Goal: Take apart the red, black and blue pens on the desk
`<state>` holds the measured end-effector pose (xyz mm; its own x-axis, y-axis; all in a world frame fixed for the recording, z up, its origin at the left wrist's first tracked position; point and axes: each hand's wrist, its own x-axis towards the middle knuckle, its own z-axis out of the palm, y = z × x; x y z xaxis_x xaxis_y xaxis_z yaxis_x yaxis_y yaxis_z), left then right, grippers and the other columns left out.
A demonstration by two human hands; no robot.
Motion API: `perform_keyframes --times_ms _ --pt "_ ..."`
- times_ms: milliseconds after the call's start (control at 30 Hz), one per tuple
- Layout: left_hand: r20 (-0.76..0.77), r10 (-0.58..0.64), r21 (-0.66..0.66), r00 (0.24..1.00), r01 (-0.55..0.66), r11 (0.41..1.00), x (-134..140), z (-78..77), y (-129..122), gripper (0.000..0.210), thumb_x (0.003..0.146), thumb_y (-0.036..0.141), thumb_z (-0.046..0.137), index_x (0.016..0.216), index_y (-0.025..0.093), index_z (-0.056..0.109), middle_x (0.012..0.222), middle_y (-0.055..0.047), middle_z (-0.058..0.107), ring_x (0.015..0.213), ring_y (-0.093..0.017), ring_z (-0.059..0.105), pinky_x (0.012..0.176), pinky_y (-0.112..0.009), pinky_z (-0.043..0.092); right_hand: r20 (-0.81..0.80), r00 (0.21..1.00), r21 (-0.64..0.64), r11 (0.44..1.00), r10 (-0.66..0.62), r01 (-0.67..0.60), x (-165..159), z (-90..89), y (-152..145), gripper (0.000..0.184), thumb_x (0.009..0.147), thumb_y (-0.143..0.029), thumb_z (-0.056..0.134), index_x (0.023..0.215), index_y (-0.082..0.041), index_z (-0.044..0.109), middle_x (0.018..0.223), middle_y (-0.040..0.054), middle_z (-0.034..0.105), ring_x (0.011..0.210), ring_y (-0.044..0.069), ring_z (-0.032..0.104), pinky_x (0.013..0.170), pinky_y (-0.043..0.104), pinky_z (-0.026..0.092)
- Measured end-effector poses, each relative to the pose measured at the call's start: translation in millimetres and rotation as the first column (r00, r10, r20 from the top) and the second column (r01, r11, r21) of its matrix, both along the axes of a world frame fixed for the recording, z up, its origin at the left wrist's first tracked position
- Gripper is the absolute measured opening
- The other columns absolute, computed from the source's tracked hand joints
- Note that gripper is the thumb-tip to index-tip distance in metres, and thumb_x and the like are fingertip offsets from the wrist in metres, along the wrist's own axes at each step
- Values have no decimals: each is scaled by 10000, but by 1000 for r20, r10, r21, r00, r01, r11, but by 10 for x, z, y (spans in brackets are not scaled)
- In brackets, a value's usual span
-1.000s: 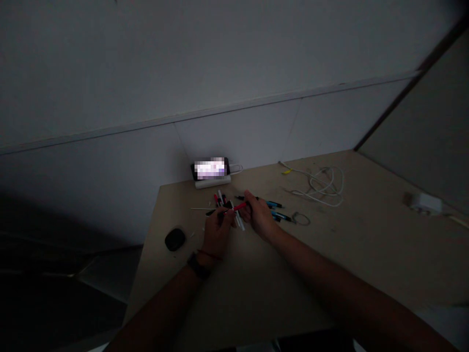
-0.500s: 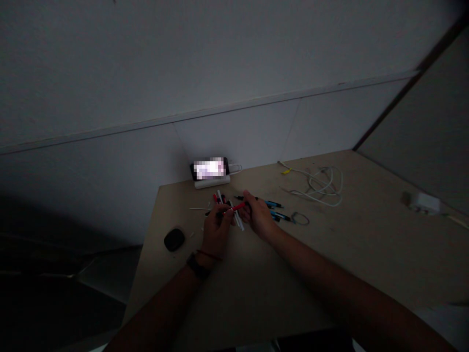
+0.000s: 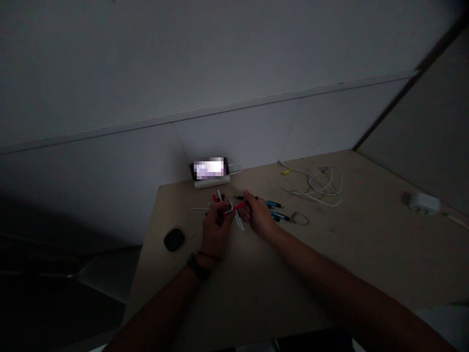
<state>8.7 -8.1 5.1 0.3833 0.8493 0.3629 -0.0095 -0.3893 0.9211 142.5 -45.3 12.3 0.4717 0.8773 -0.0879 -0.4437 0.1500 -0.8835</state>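
A red pen [image 3: 239, 206], or a pen's barrel, spans the gap between my two hands above the table. My right hand [image 3: 259, 215] is closed on its right end, with the thumb on top. At its left end, the thumb and fingers of my left hand [image 3: 215, 227] pinch it; dim light hides the exact grip. Beneath and behind the hands lie several white sticks [image 3: 239, 222] and red pen parts [image 3: 216, 197]. Beside my right hand are several blue and black pens [image 3: 280, 215], partly covered by it.
A lit phone [image 3: 209, 169] leans on a white stand [image 3: 212, 182] against the wall. A black rounded case [image 3: 174, 239] lies left near the table edge. To the right are a coiled white cable [image 3: 326, 188], a thin loop [image 3: 300, 218] and a white adapter [image 3: 424, 203].
My left thumb and fingers have shifted slightly at the pen's left end, and more of the red shows there. My right hand stays nearly still.
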Motion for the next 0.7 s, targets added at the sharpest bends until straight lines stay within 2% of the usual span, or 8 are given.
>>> perform_keyframes --times_ms 200,333,567,700 --pt "-60 6 33 998 -4 999 -15 10 8 172 855 300 710 992 196 702 946 -48 702 858 -175 655 748 -278 512 0 1000 -19 1000 -2 2 -11 21 -9 600 776 -651 685 471 -237 375 343 -57 371 317 87 330 344 245 221" --pt "-61 -10 -1 998 10 1000 -18 32 -1 206 856 337 708 997 188 701 911 -44 701 804 -165 644 722 -269 504 11 1000 -13 1000 16 -16 -4 9 -15 603 789 -659 666 474 -239 369 345 -57 370 323 87 333 349 245 226" --pt "-63 -50 -65 997 46 997 -29 48 -19 247 878 421 672 885 174 673 749 -4 646 680 -137 596 629 -236 463 9 1000 -26 999 19 -18 -3 10 -15 580 788 -652 668 500 -237 383 343 -62 369 324 89 343 355 243 229" --pt "-40 -62 -73 997 59 996 -15 61 -21 225 873 398 677 907 176 659 802 -16 661 725 -146 621 665 -248 491 11 1000 -31 999 9 -9 -11 29 -17 563 784 -649 669 510 -242 392 338 -63 363 319 94 336 349 250 229"
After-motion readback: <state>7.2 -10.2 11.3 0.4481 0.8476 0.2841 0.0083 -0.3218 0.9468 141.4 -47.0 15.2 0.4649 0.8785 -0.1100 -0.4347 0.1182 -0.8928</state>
